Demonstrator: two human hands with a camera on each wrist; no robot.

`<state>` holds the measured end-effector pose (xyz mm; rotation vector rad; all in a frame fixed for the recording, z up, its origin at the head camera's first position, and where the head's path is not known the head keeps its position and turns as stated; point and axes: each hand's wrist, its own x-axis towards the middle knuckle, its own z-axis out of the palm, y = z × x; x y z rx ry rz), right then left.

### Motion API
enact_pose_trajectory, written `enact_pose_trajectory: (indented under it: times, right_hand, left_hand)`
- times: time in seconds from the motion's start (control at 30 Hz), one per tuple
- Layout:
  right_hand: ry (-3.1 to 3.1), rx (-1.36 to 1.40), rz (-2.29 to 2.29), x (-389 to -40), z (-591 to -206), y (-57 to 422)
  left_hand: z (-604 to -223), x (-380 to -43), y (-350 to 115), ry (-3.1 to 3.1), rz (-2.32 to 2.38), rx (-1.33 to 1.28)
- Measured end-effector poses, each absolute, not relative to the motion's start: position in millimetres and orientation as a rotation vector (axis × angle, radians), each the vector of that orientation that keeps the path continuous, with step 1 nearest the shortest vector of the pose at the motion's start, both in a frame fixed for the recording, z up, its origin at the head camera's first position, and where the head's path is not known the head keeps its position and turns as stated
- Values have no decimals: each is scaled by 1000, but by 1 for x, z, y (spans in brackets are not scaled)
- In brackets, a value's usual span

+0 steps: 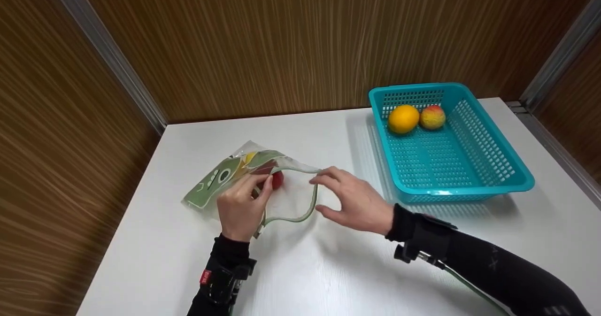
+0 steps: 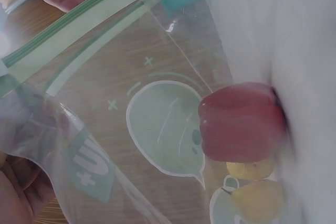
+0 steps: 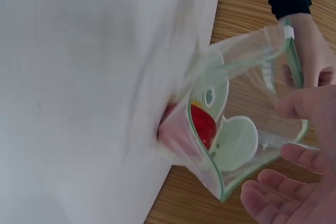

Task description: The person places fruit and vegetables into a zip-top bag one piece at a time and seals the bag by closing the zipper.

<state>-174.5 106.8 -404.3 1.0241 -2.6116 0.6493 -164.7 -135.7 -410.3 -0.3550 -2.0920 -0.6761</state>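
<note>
A clear zip bag [image 1: 291, 205] with green trim and green cartoon prints lies on its side, its mouth held apart toward the right. Inside it are a glossy red, lobed piece of produce [image 2: 241, 121] and yellow fruit [image 2: 260, 200], seen through the plastic. My left hand [image 1: 242, 208] pinches the bag's near edge between thumb and forefinger. Beside the mouth is my right hand [image 1: 354, 201], thumb and fingers spread apart, fingertips close to the green rim; whether they touch it I cannot tell. A white slider [image 3: 289, 31] shows at one end of the zip.
To the right stands a turquoise perforated basket [image 1: 462, 191]. At its far left corner lie an orange [image 1: 404, 119] and a red-yellow peach [image 1: 432, 117]. Wood-grain panels [image 1: 263, 48] rise behind and beside the white table [image 1: 324, 278].
</note>
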Motion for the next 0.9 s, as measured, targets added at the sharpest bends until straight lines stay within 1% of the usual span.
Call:
enact_pose_trajectory:
  times: [0.3,0.5,0.73,0.9]
  right_hand:
    - [-2646,886,611,-177,-385,150]
    - [-2675,785,601,-185,-371,182]
    - [-2705,642,590,-201,-361,224]
    - [-2797,497,566,-220,-352,255]
  left_hand:
    - [-409,-164,-135,-2097,-660,-349]
    - [-410,-164,-135,-2092,-676,-344]
    - [-410,-163,-135,-2077,-675,-345]
    - [-409,-164,-134,-2076,-667,-349]
